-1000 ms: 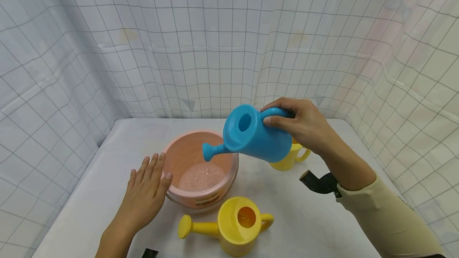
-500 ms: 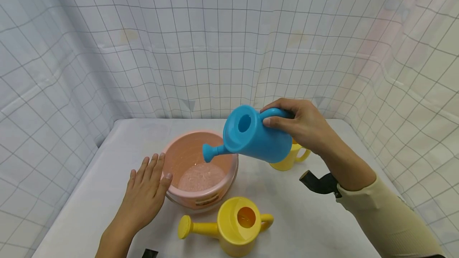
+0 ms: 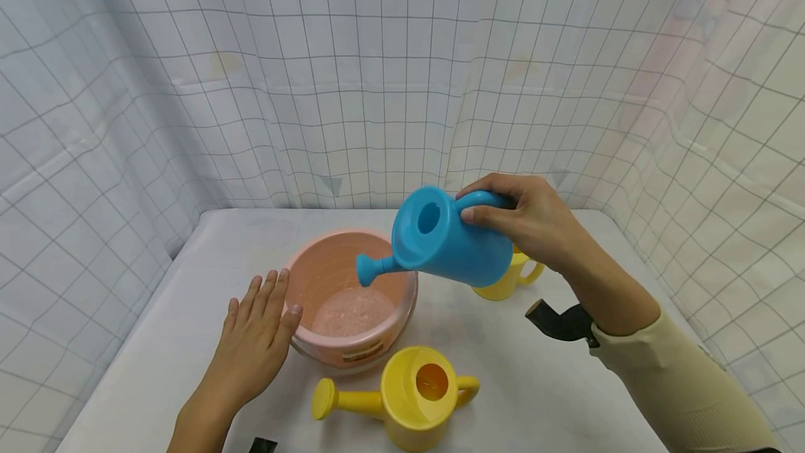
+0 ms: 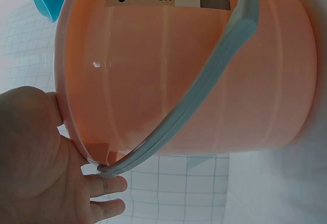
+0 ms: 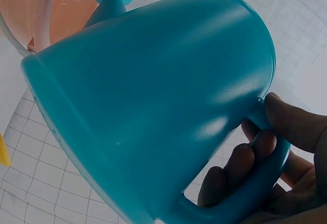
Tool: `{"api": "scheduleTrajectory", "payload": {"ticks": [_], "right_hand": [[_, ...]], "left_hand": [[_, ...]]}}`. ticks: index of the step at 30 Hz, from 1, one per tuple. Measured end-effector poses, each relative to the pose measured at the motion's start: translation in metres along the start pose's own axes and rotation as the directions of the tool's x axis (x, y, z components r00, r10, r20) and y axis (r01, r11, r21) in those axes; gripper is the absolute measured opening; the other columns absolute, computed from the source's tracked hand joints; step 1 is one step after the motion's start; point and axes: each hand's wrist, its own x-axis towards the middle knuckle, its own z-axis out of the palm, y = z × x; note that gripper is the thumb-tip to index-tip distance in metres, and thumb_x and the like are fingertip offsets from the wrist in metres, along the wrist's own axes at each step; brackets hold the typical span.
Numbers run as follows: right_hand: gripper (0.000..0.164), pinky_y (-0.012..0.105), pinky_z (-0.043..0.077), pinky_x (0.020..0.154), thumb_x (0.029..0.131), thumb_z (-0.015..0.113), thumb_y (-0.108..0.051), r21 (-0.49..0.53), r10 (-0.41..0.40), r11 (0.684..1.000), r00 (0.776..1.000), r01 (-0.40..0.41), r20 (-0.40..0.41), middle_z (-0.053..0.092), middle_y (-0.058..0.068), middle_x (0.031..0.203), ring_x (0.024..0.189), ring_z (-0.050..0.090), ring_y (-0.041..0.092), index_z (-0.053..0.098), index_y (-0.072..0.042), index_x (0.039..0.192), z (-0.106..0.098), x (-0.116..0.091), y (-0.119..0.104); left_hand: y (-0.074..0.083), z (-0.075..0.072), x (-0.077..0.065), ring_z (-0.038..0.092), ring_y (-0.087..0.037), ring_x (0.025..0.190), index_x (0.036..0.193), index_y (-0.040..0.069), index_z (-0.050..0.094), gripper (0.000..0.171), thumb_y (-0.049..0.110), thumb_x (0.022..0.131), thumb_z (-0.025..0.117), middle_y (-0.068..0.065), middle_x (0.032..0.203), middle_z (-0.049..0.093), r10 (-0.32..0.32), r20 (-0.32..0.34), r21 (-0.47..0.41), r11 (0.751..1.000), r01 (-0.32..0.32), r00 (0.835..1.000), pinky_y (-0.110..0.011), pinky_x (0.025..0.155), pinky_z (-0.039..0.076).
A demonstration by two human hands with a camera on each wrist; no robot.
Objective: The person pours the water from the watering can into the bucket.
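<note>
My right hand (image 3: 534, 222) grips the handle of a blue watering can (image 3: 472, 250), fingers wrapped around it with the thumb on top. The can is held up and tilted, its spout over a pink bucket (image 3: 314, 261). Shallow water (image 3: 352, 313) with small ripples covers the bucket's bottom. Fingers straight, my left hand (image 3: 254, 341) rests at the bucket's left rim. In the left wrist view, the bucket's grey handle (image 4: 189, 99) hangs down its side, its end by my fingers. The right wrist view shows the can's body (image 5: 158, 96) and my fingers through the handle.
A yellow watering can (image 3: 415, 404) with liquid inside stands in front of the bucket, spout pointing left. Another yellow vessel (image 3: 503, 286) with a handle is partly hidden behind the blue can. Grid-patterned curtains (image 3: 409, 89) surround the white table (image 3: 534, 383).
The blue watering can has dipped very slightly, and the water in the bucket looks a little calmer. Both hands keep practically the same place.
</note>
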Motion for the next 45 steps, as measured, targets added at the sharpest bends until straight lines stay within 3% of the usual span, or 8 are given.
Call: {"api": "scheduleTrajectory", "payload": {"ticks": [45], "right_hand": [[0.024, 0.058, 0.044, 0.098, 0.089, 0.066, -0.03, -0.038, -0.008, 0.999, 1.0, 0.008, 0.014, 0.067, 0.004, 0.113, 0.111, 0.06, 0.029, 0.066, -0.018, 0.11, 0.002, 0.0012, -0.0023]], "left_hand": [[0.0005, -0.0007, 0.0004, 0.0, -0.039, 0.147, 0.153, 0.016, 0.003, 0.062, 0.045, 0.102, 0.025, -0.019, 0.158, 0.011, -0.002, 0.008, 0.003, 1.0, 0.002, 1.0, -0.064, 0.113, -0.005]]}}
